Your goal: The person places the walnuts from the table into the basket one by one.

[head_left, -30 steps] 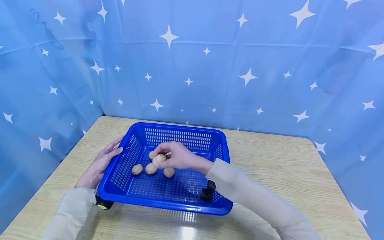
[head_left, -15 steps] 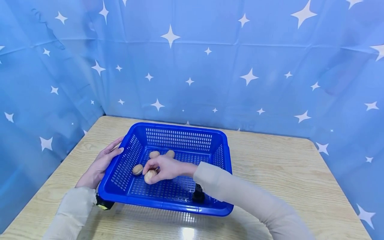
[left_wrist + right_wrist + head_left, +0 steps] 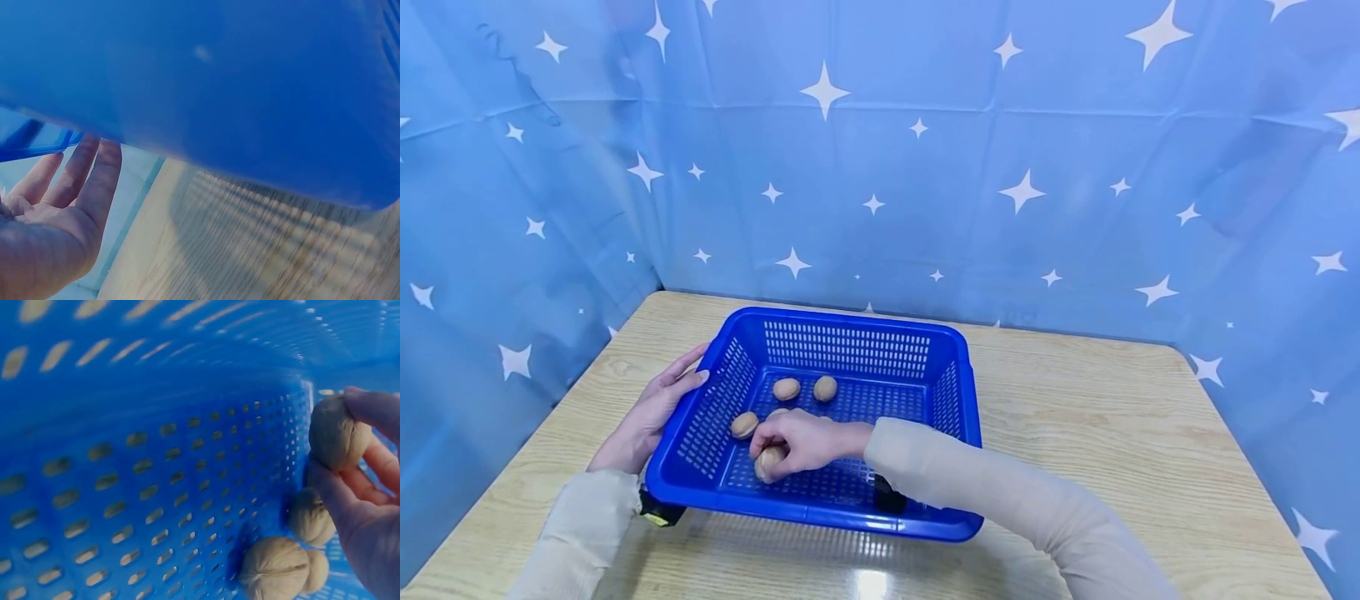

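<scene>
A blue plastic basket [image 3: 850, 518] with slotted walls is held at its left side by my left hand [image 3: 651, 412]. The thumb lies over the rim, and in the left wrist view the fingers [image 3: 100, 181] reach up to the basket's underside. Inside, near the front left, my right hand [image 3: 808, 442] pinches a walnut [image 3: 769, 464] between thumb and fingertips. Closest to that hand are a walnut [image 3: 744, 425] on the left and others partly hidden behind the hand. Farther back lie two more walnuts, one left [image 3: 786, 389] and one right [image 3: 824, 388].
The basket's near edge stands over the wooden table [image 3: 1097, 417], casting a slotted shadow below. A blue curtain [image 3: 925, 167] with white stars hangs behind and along both sides. A black wrist camera [image 3: 889, 496] on the right arm dips inside the basket.
My right hand has carried the pinched walnut from the middle of the basket toward its front left. The walnut at the back right now shows fully. The left hand keeps its place.
</scene>
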Tool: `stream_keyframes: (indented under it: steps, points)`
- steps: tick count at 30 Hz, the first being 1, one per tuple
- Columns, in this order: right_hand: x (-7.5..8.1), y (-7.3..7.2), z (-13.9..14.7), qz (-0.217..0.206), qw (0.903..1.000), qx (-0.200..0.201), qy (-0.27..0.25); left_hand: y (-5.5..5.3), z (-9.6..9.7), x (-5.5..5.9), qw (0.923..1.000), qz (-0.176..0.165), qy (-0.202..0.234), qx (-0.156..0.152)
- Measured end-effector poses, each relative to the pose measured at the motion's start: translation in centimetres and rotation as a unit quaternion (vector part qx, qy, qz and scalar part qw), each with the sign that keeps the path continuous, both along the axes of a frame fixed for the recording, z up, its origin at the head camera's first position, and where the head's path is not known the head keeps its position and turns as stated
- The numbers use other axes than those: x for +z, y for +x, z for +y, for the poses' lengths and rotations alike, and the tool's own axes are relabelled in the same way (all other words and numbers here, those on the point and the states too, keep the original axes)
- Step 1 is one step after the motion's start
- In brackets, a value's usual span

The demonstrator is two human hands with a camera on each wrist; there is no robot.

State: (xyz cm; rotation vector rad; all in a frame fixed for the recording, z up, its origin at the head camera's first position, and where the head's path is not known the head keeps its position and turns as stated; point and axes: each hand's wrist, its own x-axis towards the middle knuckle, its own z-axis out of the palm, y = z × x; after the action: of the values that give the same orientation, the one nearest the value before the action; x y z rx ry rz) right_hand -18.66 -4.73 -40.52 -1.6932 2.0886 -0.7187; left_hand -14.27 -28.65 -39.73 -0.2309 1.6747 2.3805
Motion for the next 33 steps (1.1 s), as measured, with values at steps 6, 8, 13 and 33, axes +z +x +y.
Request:
stream_keyframes:
  steps: [6, 8, 13, 33]
  points:
    - [-0.4, 0.3, 0.0, 0.020, 0.9998, -0.008, -0.004, 0.0, 0.0, 0.1, 1.0000, -0.007, 0.000, -0.002]
    - [-0.6, 0.3, 0.0, 0.012, 0.9999, -0.009, -0.006, 0.0, 0.0, 0.1, 1.0000, -0.007, 0.003, -0.002]
    - [-0.9, 0.5, 0.0, -0.006, 0.9998, -0.017, -0.007, 0.1, 0.0, 0.2, 1.0000, -0.007, 0.005, -0.001]
    - [-1.2, 0.7, -0.1, 0.017, 0.9999, 0.002, 0.003, 0.0, 0.0, 0.1, 1.0000, -0.003, 0.001, -0.002]
